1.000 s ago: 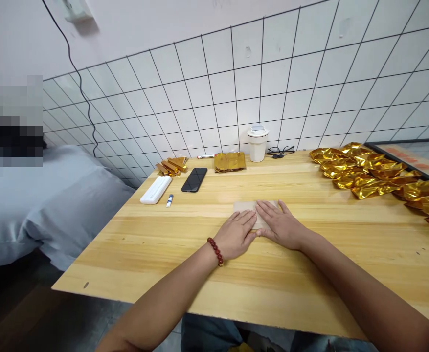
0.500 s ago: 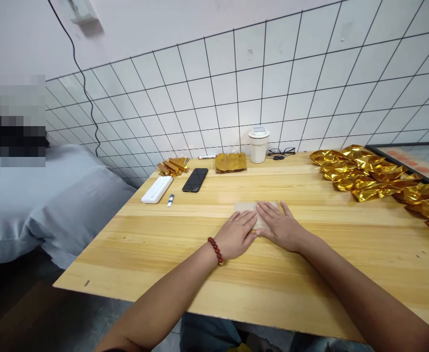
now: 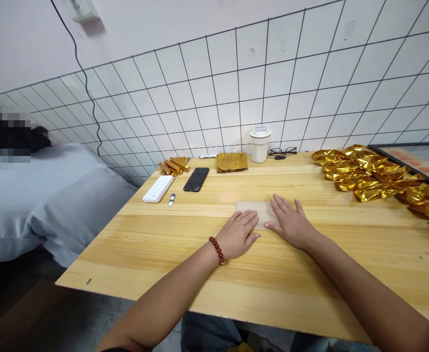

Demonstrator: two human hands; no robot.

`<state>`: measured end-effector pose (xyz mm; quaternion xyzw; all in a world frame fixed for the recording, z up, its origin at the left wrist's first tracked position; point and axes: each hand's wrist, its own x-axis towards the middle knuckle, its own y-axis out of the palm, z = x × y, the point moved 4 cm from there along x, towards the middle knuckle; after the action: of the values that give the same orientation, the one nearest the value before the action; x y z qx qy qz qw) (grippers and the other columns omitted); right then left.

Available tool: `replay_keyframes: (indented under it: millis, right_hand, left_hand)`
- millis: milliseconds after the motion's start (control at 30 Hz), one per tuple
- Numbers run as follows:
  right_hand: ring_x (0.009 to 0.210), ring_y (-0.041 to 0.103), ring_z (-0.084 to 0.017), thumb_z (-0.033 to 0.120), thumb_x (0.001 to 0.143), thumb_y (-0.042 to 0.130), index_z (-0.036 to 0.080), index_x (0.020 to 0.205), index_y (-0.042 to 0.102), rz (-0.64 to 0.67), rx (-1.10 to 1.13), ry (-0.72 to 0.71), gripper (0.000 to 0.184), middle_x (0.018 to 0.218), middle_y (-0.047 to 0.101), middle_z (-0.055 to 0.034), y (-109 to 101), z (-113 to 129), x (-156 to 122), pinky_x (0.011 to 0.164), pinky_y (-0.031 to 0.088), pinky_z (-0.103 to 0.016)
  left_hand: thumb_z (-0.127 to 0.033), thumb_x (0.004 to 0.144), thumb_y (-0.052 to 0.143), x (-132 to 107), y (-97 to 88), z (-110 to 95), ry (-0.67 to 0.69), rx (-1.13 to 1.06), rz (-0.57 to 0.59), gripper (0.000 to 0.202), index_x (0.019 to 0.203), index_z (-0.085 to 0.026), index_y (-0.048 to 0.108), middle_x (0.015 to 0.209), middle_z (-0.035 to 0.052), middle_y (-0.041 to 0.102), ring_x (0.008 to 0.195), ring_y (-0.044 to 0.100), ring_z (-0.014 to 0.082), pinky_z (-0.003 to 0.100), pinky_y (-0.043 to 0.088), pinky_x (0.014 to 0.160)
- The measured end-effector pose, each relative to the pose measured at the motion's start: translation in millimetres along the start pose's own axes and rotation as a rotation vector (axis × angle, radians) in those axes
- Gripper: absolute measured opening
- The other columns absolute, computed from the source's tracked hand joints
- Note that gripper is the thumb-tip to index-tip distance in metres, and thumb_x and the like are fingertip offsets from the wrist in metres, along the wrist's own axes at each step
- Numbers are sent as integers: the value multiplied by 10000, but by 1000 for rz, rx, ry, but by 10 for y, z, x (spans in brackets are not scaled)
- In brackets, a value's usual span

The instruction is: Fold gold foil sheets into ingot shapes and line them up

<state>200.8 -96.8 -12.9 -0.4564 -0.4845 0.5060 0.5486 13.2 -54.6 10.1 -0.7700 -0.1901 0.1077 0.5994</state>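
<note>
A pale, thin rectangular sheet lies flat on the wooden table. My left hand rests palm down over its left front part, fingers stretched out; a red bead bracelet circles that wrist. On the sheet's right end lies my right hand, also flat, with the thumb spread from the fingers. The sheet's middle shows between the two hands, while its ends are partly covered.
Folded gold foil pieces lie in rows at right, near a black-framed panel. Along the back are a gold stack, white cup and glasses. A phone and white power bank lie left. Another person leans nearby.
My right hand has slid to the right across the sheet, away from my left hand, uncovering more of its middle. The left hand stays nearly in place.
</note>
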Motion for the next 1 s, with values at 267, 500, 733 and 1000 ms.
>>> replay_keyframes:
  millis: [267, 500, 733, 1000]
  right_hand:
    - [1510, 249, -331, 745, 931, 300, 150, 1595, 220, 19, 55, -332, 895, 1618, 272, -196, -16, 327, -96, 1211, 142, -606]
    - [1511, 241, -335, 749, 934, 272, 160, 1591, 242, 18, 30, -237, 883, 1628, 241, -189, 28, 297, -78, 1210, 116, -607]
    - [1504, 254, -354, 723, 947, 279, 152, 1588, 250, 0, 11, -196, 859, 1623, 260, -194, 88, 262, -71, 1192, 108, -649]
    - [1515, 219, -356, 693, 959, 208, 124, 1597, 205, 17, -5, -33, 854, 1638, 219, -199, 127, 25, -14, 1182, 84, -676]
  left_hand:
    - [-442, 1017, 345, 3, 45, 29, 9, 33, 30, 608, 1545, -143, 317, 1618, 146, 310, 1512, 272, 251, 489, 209, 1248]
    - [-433, 1019, 313, 1, 33, 18, -44, 63, 57, 606, 1550, -141, 293, 1637, 151, 259, 1534, 204, 257, 505, 155, 1248]
    - [-497, 1020, 288, -18, 10, 29, -139, 92, 62, 643, 1546, -128, 302, 1636, 172, 244, 1531, 207, 290, 613, 125, 1225]
    - [-664, 971, 275, -33, -17, 38, -212, 63, 37, 797, 1549, -116, 295, 1633, 207, 230, 1537, 174, 317, 631, 90, 1219]
